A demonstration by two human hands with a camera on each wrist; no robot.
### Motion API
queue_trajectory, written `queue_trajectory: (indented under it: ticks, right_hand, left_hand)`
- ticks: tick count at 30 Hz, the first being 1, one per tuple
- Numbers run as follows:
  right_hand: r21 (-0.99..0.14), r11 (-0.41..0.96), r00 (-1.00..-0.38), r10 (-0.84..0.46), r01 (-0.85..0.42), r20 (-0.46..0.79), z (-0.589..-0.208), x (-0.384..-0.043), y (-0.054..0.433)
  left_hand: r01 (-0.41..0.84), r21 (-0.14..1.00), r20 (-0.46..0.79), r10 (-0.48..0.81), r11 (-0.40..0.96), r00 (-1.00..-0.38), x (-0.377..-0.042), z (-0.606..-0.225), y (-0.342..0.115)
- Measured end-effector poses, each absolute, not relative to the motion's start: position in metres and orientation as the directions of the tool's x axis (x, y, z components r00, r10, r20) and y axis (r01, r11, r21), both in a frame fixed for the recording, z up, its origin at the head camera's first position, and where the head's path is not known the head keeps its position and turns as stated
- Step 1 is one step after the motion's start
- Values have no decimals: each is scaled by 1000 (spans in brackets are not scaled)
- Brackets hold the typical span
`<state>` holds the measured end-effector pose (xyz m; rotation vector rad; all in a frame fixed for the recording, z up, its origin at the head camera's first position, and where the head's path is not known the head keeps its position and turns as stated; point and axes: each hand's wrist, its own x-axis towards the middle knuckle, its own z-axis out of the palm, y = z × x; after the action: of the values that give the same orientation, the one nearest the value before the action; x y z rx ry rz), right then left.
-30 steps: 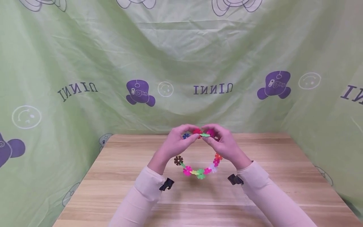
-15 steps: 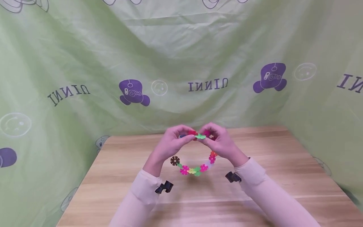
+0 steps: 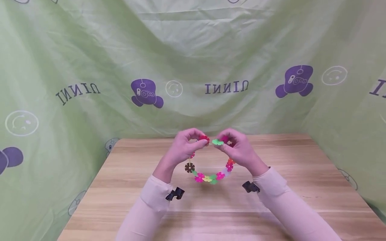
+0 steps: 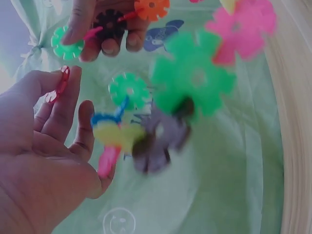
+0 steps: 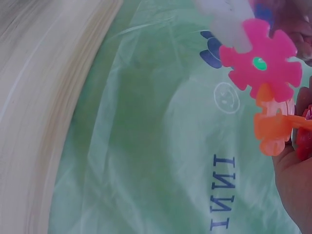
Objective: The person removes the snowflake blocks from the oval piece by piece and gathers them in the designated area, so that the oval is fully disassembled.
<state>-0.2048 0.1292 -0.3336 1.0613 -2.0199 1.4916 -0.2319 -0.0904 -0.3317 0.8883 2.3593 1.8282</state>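
A curved chain of colorful interlocking snowflake discs (image 3: 199,177) hangs between both hands above the table. My left hand (image 3: 181,147) pinches a red disc (image 4: 58,85) at one end of the chain between thumb and fingers. At the other end, a green disc (image 3: 217,142) is pinched by my right hand (image 3: 241,149). A small gap separates the red and green discs. Brown, pink, yellow and green discs droop below. In the right wrist view, a pink disc (image 5: 265,61) and an orange disc (image 5: 270,126) hang near the right hand, which is partly cut off.
A wood-grain table (image 3: 120,207) lies under the hands. Behind it and at both sides hangs a green printed cloth (image 3: 187,50). Black buckles (image 3: 175,193) sit at both wrists.
The red and green end discs, earlier touching or overlapping in view, now stand apart. The hands have drawn slightly away from each other, each keeping its disc.
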Motion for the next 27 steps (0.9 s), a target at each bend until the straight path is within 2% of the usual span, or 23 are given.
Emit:
queue_trajectory:
  ticks: [12, 20, 27]
  right_hand:
    - [-681, 153, -689, -306, -716, 656, -344, -210, 138]
    - [-710, 188, -728, -301, -678, 616, -348, -213, 141]
    - [-724, 235, -757, -288, -649, 586, -373, -232, 146]
  left_hand:
    - [420, 867, 330, 322, 268, -887, -256, -358, -121]
    - [254, 879, 156, 260, 404, -953, -287, -402, -151]
    - [160, 806, 11, 256, 570, -967, -304, -439, -169]
